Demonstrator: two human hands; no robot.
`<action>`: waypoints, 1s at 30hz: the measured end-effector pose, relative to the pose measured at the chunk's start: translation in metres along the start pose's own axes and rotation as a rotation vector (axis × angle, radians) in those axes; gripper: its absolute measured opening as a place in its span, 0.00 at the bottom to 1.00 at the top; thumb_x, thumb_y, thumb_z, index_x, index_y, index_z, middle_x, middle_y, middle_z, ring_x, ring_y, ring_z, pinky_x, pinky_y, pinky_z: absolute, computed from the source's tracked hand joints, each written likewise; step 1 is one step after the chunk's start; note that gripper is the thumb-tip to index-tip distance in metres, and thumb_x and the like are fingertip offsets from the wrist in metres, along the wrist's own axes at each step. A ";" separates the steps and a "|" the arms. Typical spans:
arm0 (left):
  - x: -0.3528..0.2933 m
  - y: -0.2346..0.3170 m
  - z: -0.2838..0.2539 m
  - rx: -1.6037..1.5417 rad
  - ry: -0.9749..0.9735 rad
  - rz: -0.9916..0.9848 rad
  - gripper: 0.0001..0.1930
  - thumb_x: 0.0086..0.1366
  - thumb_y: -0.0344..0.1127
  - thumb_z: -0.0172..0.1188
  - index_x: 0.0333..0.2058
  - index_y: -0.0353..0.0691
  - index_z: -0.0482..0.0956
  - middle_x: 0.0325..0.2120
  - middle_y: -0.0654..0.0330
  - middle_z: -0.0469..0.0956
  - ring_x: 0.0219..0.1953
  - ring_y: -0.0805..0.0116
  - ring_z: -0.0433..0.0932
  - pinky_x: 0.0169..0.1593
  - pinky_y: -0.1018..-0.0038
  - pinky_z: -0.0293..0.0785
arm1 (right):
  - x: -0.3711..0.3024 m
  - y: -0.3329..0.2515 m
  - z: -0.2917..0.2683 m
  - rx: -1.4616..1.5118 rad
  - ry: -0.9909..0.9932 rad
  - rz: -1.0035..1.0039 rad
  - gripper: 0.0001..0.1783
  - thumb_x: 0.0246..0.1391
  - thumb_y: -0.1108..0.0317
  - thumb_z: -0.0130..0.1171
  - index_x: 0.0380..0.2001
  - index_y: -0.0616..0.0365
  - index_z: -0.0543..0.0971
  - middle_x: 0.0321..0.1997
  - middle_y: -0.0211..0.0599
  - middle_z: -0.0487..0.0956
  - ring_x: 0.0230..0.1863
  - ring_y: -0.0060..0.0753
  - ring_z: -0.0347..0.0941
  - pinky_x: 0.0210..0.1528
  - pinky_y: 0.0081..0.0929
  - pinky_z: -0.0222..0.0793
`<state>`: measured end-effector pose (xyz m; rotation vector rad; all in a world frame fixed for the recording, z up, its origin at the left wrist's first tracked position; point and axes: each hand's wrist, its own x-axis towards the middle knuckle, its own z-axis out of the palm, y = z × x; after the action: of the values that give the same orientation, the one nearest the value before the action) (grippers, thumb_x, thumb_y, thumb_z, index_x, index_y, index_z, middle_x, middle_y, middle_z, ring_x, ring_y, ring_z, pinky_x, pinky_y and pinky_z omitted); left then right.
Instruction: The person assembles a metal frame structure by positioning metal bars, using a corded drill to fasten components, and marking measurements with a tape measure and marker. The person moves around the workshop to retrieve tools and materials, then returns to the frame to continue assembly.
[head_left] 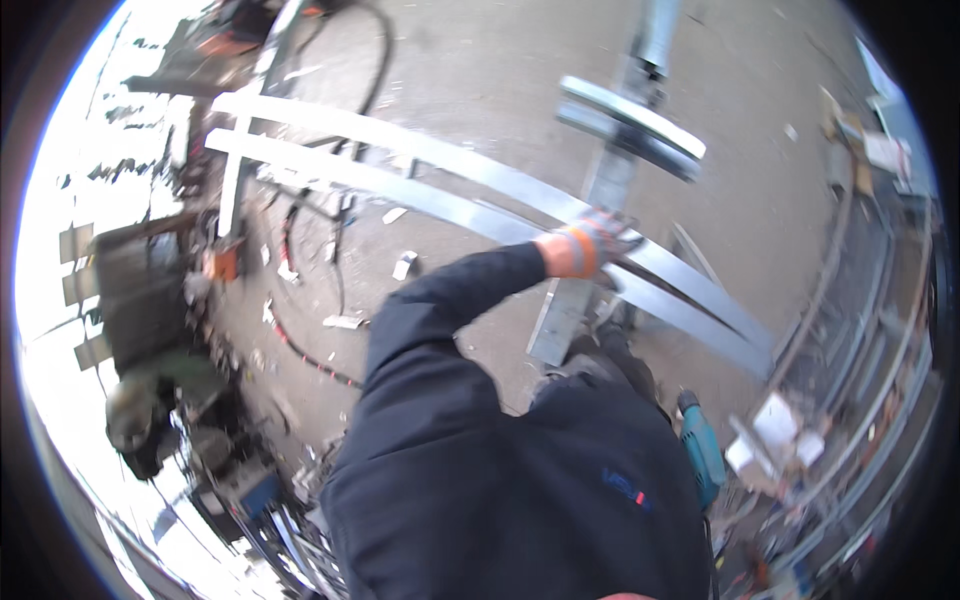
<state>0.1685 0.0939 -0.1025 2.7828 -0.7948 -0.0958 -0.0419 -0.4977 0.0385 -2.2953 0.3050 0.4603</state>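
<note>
My left hand (585, 246), in an orange and grey glove, reaches across two long pale metal bars (440, 205). It lies over them where they cross a metal beam (562, 318), its fingers spread and somewhat blurred. Toward their right end the bars draw close together; their left end rests by an upright-looking metal piece (232, 185). My right hand does not show. A teal power drill (702, 455) is at my right side, and whatever holds it is hidden.
Short metal channel pieces (635, 120) lie across the beam farther off. Long metal profiles (880, 330) fill a rack at the right, with white boxes (775, 430) beside it. Hoses and scraps (404, 265) litter the floor at left, near a dark chair-like object (150, 290).
</note>
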 end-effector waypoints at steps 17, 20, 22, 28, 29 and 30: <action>-0.049 -0.027 0.000 0.045 -0.270 -0.105 0.64 0.48 0.46 0.85 0.83 0.52 0.61 0.73 0.43 0.72 0.74 0.42 0.71 0.75 0.40 0.66 | -0.050 -0.127 -0.025 0.163 -0.041 0.187 0.38 0.55 0.75 0.76 0.70 0.66 0.77 0.55 0.45 0.87 0.51 0.36 0.86 0.57 0.35 0.83; -0.068 -0.038 0.002 0.076 -0.279 -0.123 0.64 0.48 0.46 0.85 0.83 0.52 0.60 0.74 0.45 0.71 0.74 0.42 0.71 0.76 0.41 0.65 | -0.047 -0.120 -0.029 0.136 -0.063 0.102 0.38 0.56 0.74 0.77 0.70 0.67 0.77 0.56 0.49 0.88 0.53 0.43 0.87 0.58 0.38 0.83; -0.082 -0.048 -0.001 0.089 -0.304 -0.152 0.64 0.47 0.45 0.86 0.83 0.52 0.60 0.75 0.46 0.70 0.75 0.43 0.70 0.78 0.41 0.63 | -0.042 -0.114 -0.029 0.027 -0.051 -0.105 0.38 0.56 0.74 0.77 0.70 0.68 0.77 0.57 0.51 0.88 0.54 0.46 0.88 0.58 0.39 0.83; -0.132 -0.096 -0.020 0.113 -0.338 -0.277 0.63 0.47 0.42 0.86 0.83 0.55 0.62 0.75 0.47 0.70 0.77 0.43 0.68 0.81 0.45 0.61 | -0.023 -0.095 -0.037 -0.146 -0.115 -0.321 0.46 0.58 0.72 0.76 0.77 0.67 0.70 0.63 0.56 0.86 0.60 0.48 0.87 0.62 0.40 0.82; -0.137 -0.102 -0.022 0.123 -0.347 -0.313 0.63 0.46 0.41 0.86 0.83 0.54 0.62 0.75 0.47 0.69 0.77 0.44 0.68 0.81 0.46 0.60 | -0.020 -0.089 -0.040 -0.100 -0.147 -0.271 0.47 0.59 0.71 0.77 0.78 0.67 0.68 0.64 0.56 0.86 0.61 0.47 0.87 0.63 0.40 0.82; -0.141 -0.105 -0.024 0.149 -0.365 -0.338 0.65 0.46 0.42 0.86 0.83 0.53 0.61 0.76 0.48 0.69 0.78 0.44 0.67 0.81 0.46 0.60 | -0.018 -0.084 -0.045 -0.035 -0.169 -0.190 0.48 0.59 0.71 0.77 0.79 0.67 0.67 0.64 0.56 0.86 0.62 0.46 0.87 0.64 0.40 0.81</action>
<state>0.1055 0.2598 -0.1067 3.0609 -0.4049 -0.6439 -0.0184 -0.4716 0.1293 -2.2744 -0.0045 0.5617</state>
